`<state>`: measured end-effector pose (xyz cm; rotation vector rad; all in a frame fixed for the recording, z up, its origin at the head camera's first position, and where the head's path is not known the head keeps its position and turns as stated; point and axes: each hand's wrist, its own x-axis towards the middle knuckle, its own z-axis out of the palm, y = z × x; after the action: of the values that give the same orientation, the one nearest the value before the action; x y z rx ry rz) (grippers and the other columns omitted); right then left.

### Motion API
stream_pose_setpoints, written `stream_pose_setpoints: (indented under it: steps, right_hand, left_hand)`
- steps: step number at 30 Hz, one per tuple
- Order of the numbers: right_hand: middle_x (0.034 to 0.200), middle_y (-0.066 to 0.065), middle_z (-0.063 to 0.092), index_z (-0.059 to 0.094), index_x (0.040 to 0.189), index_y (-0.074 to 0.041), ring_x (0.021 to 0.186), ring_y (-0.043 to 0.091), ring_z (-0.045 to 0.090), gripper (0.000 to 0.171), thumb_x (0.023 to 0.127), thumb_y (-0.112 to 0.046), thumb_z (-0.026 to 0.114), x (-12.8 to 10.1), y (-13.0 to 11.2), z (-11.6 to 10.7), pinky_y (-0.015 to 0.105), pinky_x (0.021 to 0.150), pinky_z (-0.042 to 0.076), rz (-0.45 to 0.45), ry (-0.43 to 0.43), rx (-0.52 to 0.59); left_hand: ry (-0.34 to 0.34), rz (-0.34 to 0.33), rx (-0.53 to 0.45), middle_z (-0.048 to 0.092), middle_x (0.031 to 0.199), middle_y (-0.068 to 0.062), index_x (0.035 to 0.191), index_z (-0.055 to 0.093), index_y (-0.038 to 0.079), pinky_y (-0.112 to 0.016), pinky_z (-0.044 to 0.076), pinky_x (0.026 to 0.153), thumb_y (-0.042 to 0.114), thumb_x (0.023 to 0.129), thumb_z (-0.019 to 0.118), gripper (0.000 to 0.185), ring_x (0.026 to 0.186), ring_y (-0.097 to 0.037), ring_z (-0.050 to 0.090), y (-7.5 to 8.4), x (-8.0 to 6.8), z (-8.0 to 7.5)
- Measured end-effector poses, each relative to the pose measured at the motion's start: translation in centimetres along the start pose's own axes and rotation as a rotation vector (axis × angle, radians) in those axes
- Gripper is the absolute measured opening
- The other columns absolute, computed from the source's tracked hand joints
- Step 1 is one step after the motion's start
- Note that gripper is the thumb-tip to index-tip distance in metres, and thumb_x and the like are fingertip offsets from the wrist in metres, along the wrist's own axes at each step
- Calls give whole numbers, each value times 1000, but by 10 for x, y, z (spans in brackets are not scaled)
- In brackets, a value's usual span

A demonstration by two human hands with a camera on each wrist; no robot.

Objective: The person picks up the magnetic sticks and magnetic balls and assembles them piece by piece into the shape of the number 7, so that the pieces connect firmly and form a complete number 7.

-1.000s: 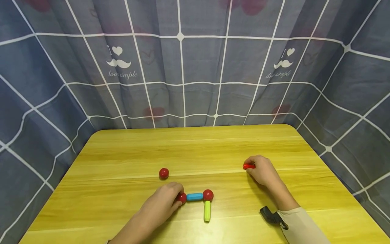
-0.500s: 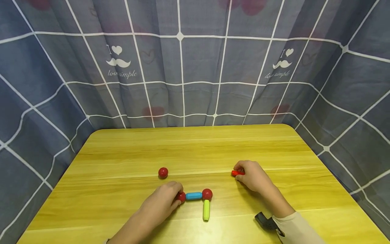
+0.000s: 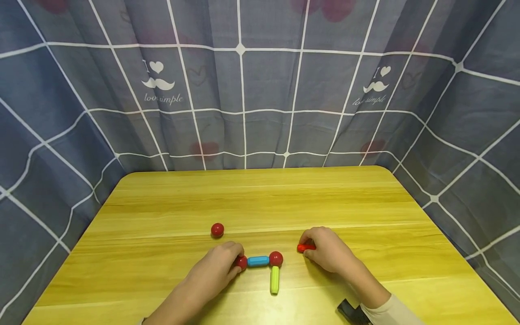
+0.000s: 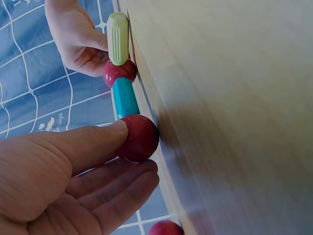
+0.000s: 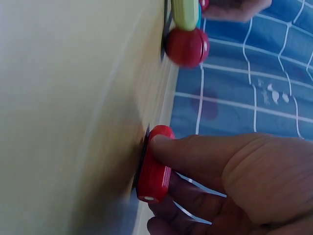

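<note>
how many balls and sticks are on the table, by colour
red balls: 3 (loose one, one at the left hand, one at the joint)
red sticks: 1, held by the right hand
blue sticks: 1
green sticks: 1
total: 6

Head view high, facing forward-down over table (image 3: 260,198), wrist views close, sideways, sharing blue rod (image 3: 258,261)

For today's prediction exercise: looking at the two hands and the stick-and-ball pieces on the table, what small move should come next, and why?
Probably slide the right hand a little further left, bringing the red stick to the right ball. The stick lies just short of it, and the left hand steadies the left ball.
</note>
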<state>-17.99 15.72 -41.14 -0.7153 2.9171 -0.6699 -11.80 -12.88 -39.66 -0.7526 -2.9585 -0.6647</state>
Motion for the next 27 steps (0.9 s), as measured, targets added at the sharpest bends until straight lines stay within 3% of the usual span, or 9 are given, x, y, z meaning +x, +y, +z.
stream_pose_setpoints:
  steps: [11, 17, 27]
  right_hand:
    - [76, -15, 55, 64, 83, -22, 70, 9, 50, 13, 75, -15, 72, -17, -19, 7, 27, 63, 43, -84, -88, 25]
    - [76, -16, 55, 63, 82, -23, 69, 6, 49, 14, 75, -15, 73, -25, -28, 9, 25, 62, 43, -84, -123, 69]
    - [76, -18, 53, 64, 83, -26, 68, 5, 48, 17, 73, -18, 74, -36, -39, 9, 23, 63, 43, -124, -128, 85]
  left_hand:
    - [-3, 0, -5, 54, 77, 7, 86, 59, 12, -18, 45, 60, 11, 77, 72, 16, 67, -3, 47, 0, 0, 0]
    - [-2, -8, 7, 55, 78, 6, 86, 59, 11, -19, 46, 60, 12, 76, 73, 17, 68, -3, 48, 0, 0, 0]
    - [5, -4, 6, 55, 79, 6, 86, 59, 11, -20, 46, 61, 12, 76, 73, 18, 68, -4, 47, -1, 1, 3]
